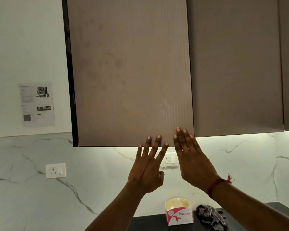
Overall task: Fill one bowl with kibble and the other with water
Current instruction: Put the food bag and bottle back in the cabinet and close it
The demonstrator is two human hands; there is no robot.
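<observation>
Taupe-brown ribbed upper cabinet door fills most of the frame, hung on a dark cabinet side panel at its left edge; the door looks slightly swung out from the neighbouring door. Second plain brown cabinet door sits just right of it, flush and closed, with a strip of light glowing under its bottom edge. White marble-look backsplash with grey veins runs below the cabinets, plain white wall above it on the left. Dark countertop shows only at the bottom edge.

Both bare arms reach up from the bottom of the frame. Left hand is open, fingers spread wide, fingertips lying on the lower right corner of the ribbed door, holding nothing. Right hand is flat, fingers together and straight, fingertips on the same door's lower right edge, holding nothing; red thread bracelet on that wrist.

Printed paper sheet with small photos is stuck on the white wall. White wall socket plate is on the backsplash at left; smaller white socket with switch shows between the two hands. White and pink "ORIGAMI" tissue box stands on the countertop, with a crumpled dark checked cloth just beside it on the right.

Bowls, kibble and water: none in view, location cannot be told.
</observation>
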